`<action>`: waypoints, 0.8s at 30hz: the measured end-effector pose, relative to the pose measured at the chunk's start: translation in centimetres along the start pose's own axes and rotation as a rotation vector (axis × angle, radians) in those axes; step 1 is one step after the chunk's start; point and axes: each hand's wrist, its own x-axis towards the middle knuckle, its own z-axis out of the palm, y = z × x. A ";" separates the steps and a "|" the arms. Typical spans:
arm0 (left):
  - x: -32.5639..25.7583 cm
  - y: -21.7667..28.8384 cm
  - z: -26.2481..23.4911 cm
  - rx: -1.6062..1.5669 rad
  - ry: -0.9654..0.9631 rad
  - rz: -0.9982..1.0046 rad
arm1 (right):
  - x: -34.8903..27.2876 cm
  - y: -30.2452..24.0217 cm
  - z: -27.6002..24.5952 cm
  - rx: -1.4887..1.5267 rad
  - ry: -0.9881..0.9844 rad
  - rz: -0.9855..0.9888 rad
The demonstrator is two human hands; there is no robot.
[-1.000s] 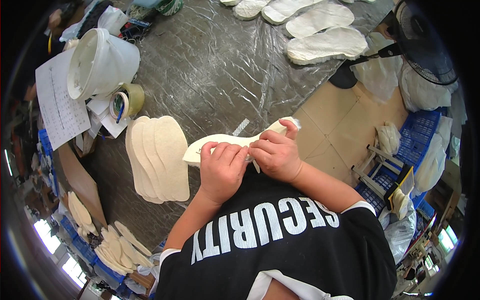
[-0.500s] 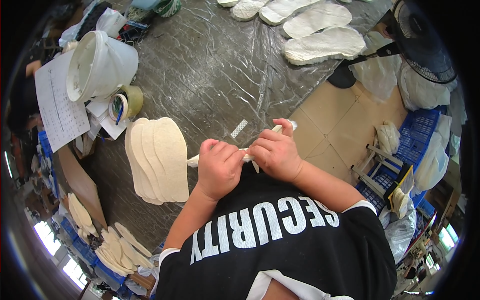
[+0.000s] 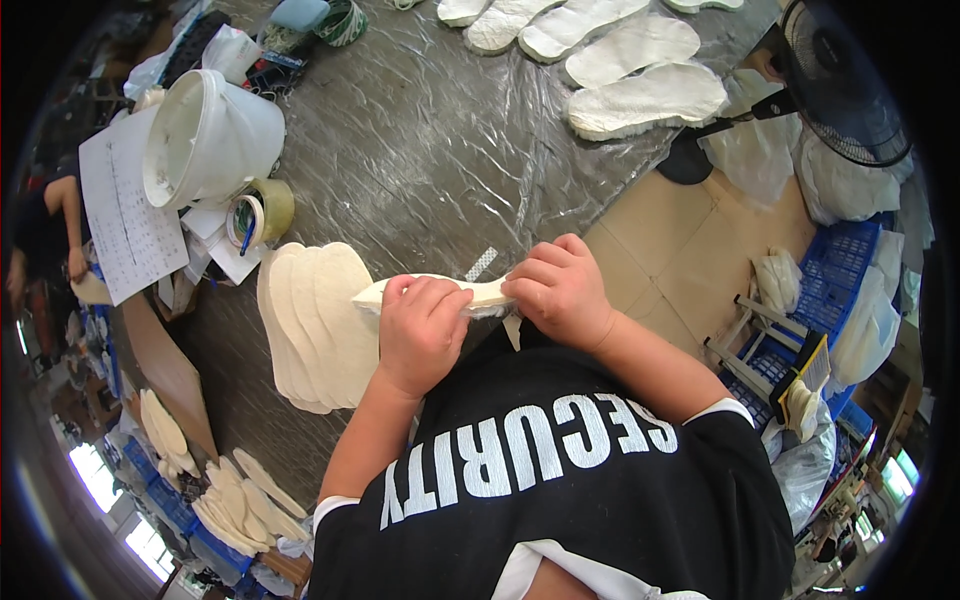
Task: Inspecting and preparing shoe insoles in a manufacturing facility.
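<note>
Between my two hands, near the table's front edge, I hold a cream insole [image 3: 432,283] with white fluff along its underside. My left hand [image 3: 420,325] is closed on its left part, fingers over the top. My right hand [image 3: 562,292] grips its right end, which the fingers mostly hide. Left of my left hand lies a fanned stack of cream insoles [image 3: 318,330], overlapping one another. The held insole's left tip reaches over the stack's right edge. A short strip with a light pattern [image 3: 482,263] lies on the table just beyond the held insole.
Several fluffy white insoles [image 3: 648,100] lie at the table's far side. A white bucket [image 3: 215,140], tape rolls [image 3: 270,210] and a written sheet [image 3: 130,205] stand at left. A black fan [image 3: 845,85], blue crates [image 3: 850,270] and more insoles [image 3: 240,505] surround the table. Another person [image 3: 55,235] is at far left.
The insole has turned so its cream top face shows more, and its left part now reaches over the stack. My hands have shifted slightly apart. A person has come into view at far left.
</note>
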 end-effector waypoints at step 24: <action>3.2 -0.9 1.2 -1.067 -0.122 -0.655 | 2.4 0.4 0.4 1.676 0.224 1.016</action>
